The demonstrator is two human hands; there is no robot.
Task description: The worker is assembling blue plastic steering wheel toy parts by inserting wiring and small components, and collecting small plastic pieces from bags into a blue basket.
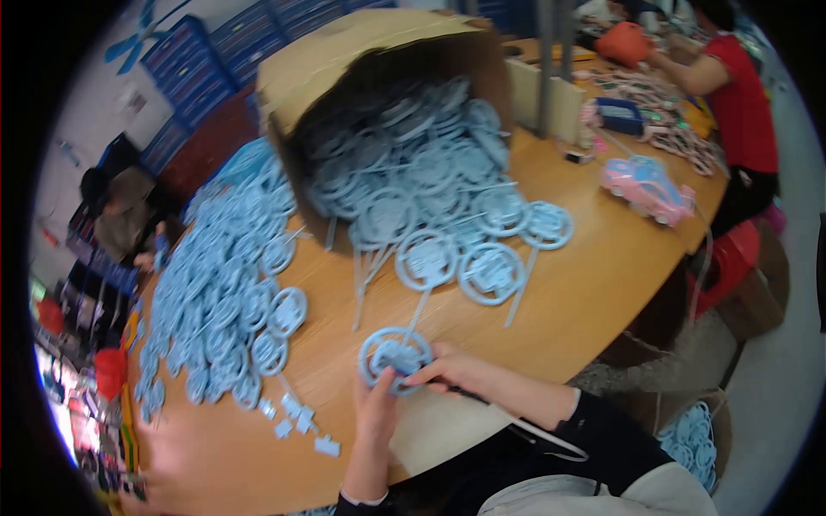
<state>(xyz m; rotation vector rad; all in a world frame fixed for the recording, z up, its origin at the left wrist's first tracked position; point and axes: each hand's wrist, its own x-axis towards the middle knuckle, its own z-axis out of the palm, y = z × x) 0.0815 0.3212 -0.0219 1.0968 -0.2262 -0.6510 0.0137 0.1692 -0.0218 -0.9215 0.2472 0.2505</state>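
In front of me my left hand (pixel 375 411) grips a light blue plastic ring piece (pixel 394 353) by its near edge, thumb on top. The ring has a raised figure in its middle, and a thin stick extends from its far side. My right hand (pixel 460 368) is closed round a slim dark tool (pixel 469 395), whose tip is close to the ring's near right edge. What kind of tool it is, I cannot make out. A pale cord (pixel 551 439) appears to trail from it over my right forearm. Several similar rings (pixel 490 273) lie just beyond my hands.
A cardboard box (pixel 344 53) on its side spills rings onto the wooden table (pixel 585 301). Left of it is a large heap of rings (pixel 219 284), with small blue pieces (pixel 301 417) nearby. A pink toy car (pixel 647 189) sits at right. Two other people sit at the table's far sides.
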